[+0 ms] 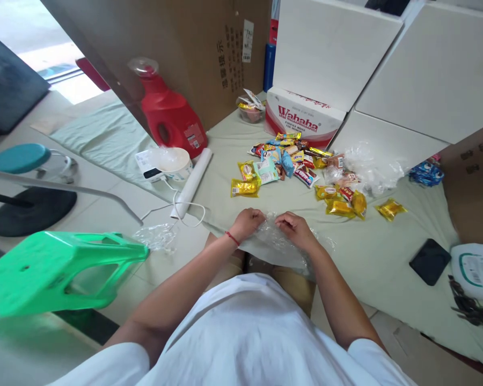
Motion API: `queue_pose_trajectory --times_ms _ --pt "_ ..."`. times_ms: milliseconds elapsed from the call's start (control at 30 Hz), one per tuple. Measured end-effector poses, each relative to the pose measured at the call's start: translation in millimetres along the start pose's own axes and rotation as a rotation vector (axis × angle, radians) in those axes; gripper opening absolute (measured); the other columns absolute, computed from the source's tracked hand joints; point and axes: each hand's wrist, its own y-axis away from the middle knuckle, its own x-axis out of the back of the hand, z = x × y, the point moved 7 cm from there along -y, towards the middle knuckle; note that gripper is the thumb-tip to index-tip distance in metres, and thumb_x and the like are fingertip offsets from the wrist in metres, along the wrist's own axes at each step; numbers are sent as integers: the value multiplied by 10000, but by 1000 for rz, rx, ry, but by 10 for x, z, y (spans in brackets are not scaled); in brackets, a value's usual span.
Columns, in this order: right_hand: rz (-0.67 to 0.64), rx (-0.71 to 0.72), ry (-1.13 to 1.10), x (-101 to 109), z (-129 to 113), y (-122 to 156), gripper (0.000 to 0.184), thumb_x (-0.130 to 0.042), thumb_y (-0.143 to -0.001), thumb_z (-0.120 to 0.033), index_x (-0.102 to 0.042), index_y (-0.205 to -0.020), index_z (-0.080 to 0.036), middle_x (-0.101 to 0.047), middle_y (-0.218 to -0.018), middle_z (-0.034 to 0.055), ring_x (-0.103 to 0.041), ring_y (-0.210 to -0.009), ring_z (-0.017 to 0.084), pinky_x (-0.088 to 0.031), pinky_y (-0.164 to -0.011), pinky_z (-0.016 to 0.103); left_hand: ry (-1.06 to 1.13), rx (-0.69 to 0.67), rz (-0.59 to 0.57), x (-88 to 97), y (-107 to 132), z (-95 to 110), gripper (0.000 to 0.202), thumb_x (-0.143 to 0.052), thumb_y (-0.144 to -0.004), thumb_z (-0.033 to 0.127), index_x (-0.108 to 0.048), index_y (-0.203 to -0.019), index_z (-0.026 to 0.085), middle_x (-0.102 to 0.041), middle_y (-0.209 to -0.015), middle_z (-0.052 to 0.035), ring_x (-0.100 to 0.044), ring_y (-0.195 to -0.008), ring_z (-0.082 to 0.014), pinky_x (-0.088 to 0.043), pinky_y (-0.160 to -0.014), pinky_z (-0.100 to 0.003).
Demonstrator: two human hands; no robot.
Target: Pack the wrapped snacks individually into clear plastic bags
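Observation:
A clear plastic bag (279, 244) lies crumpled over my knees at the edge of a pale green mat (370, 252). My left hand (247, 222), with a red string at the wrist, pinches the bag's top edge with closed fingers. My right hand (295, 229) grips the same edge just beside it, fingers curled. Beyond the hands a pile of wrapped snacks (293, 163) is spread on the mat, with yellow packets (245, 187) nearest on the left and more yellow packets (340, 206) on the right.
A red detergent jug (171, 115), a white bowl (173, 161) and a white roll (193, 182) sit at the left. A Wahaha box (301, 118) and white panels stand behind. A black phone (430, 261) lies right. A green stool (60, 268) lies tipped at the left.

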Motion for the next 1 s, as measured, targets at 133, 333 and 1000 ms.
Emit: queue_pose_trajectory --times_ms 133,333,1000 --pt "178 -49 37 133 171 2 221 -682 -890 -320 -761 -1068 -215 -586 -941 30 -495 -645 127 -471 -669 291 31 -20 -19 -46 54 -53 211 -690 -756 383 -766 -742 187 -719 -847 -47 -628 -808 -196 -483 -774 -301" --pt "77 26 100 -36 223 -94 158 -743 -860 -270 -791 -1007 -236 -636 -1010 49 -614 -859 174 -505 -821 321 116 -65 19 7 190 -104 233 -726 -703 384 -799 -813 192 -699 -914 -59 -628 -868 -198 -483 -831 -308" --pt "189 197 513 95 -240 620 293 -495 -1039 -222 -778 -1069 -292 -712 -1079 89 -598 -949 251 -488 -824 376 -27 15 218 72 -223 -113 276 -509 -877 433 -461 -680 246 -498 -639 9 -451 -691 -182 -310 -643 -294"
